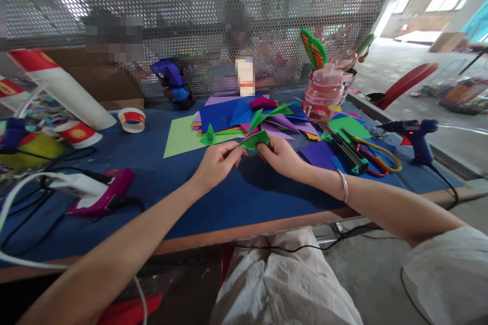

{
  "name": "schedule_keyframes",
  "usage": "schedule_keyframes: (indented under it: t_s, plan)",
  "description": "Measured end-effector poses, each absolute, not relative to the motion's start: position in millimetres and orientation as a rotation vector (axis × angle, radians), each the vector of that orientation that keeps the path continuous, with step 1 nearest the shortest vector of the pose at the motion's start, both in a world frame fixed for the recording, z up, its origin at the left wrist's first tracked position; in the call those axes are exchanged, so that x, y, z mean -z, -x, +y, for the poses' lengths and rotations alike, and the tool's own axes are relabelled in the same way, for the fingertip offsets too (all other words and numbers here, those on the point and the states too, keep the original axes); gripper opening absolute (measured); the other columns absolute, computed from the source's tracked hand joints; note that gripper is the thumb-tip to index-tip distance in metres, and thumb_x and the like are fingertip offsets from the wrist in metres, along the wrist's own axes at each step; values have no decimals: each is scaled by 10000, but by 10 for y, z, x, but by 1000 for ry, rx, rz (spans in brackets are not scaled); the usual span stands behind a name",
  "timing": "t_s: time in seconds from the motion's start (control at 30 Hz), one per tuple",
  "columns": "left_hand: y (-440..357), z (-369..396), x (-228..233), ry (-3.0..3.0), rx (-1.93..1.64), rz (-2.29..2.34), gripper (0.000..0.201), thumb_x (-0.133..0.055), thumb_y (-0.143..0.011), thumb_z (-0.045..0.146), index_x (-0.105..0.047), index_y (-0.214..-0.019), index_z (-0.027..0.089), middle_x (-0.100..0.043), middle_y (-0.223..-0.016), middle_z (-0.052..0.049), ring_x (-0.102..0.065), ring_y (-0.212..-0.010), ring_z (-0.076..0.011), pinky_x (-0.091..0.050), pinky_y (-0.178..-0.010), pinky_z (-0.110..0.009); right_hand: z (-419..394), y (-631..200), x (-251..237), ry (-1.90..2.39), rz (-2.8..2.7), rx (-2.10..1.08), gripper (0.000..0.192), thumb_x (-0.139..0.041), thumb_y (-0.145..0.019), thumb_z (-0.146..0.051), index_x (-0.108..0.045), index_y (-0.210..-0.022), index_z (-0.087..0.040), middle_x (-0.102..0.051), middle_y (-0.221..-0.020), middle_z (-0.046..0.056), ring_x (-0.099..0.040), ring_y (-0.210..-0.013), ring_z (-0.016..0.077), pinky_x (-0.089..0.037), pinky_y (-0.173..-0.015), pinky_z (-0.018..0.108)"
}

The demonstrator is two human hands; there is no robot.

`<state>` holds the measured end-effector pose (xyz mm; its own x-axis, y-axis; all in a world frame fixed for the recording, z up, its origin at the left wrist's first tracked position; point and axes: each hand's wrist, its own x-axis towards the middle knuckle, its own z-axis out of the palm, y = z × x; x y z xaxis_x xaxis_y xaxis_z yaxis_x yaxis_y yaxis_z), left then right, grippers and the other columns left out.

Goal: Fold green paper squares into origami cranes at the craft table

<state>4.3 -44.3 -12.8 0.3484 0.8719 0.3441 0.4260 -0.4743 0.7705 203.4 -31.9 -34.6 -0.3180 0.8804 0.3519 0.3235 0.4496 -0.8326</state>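
Between my two hands is a folded piece of green paper [255,139], held just above the front of the blue table. My left hand [220,162] pinches its left end with thumb and forefinger. My right hand [282,157] grips the right end, thumb on the near side. Another small folded green paper piece [209,135] stands beside my left hand on a light green sheet [179,134]. Behind my hands lies a heap of coloured paper, with a blue sheet [217,114] and folded green leaf-like strips [256,119] on top.
To the right are a utility knife [346,150], scissors [375,157], a pink water bottle [324,94] and a blue glue gun [414,137]. On the left, a magenta power strip [102,195] trails cables near paper cups [78,133]. A perforated metal screen [190,25] rises behind the table.
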Motion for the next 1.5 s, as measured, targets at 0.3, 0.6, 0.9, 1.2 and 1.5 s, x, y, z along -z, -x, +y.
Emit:
schedule_keyframes:
  t_s: [0.3,0.6,0.9,1.2,1.5]
  plan:
    - [-30,-434,96,-1974,-1015,1107,306,-550,-881,371,-647,-657,187,-534,-513,17,-467,-492,-123,-361,-502,-251,-334,-2027,349,913,-1860,-937,144,-454,-955,-297,-467,-826,-233,-441,-608,-70,-396,-548,116,-318,-551,260]
    - [-41,-452,117,-1832,-1080,1097,325,-551,-889,395,-642,-658,185,-489,-493,23,-454,-486,-118,-370,-506,-253,-390,-2027,303,880,-1871,-908,161,-462,-964,-337,-467,-840,-234,-510,-627,-57,-467,-560,115,-355,-567,257]
    - [-83,-467,234,-1952,-981,1086,426,-512,-945,514,-565,-669,194,-492,-547,19,-416,-473,-108,-325,-457,-242,-505,-1995,302,908,-1922,-856,62,-485,-958,-256,-535,-964,-220,-574,-650,-52,-521,-579,128,-400,-592,261]
    - [-116,-552,208,-2140,-1123,1171,346,-532,-922,379,-516,-625,203,-435,-532,34,-384,-524,-119,-295,-544,-277,-504,-1956,298,891,-1921,-977,102,-460,-973,-226,-534,-903,-216,-509,-612,-63,-470,-551,116,-374,-563,253]
    - [-142,-530,213,-2105,-1053,1078,345,-450,-910,343,-471,-592,212,-474,-508,30,-425,-490,-113,-352,-490,-243,-644,-1951,329,895,-2127,-823,349,-392,-1002,-211,-522,-1325,-188,-583,-667,-38,-547,-601,156,-430,-644,280]
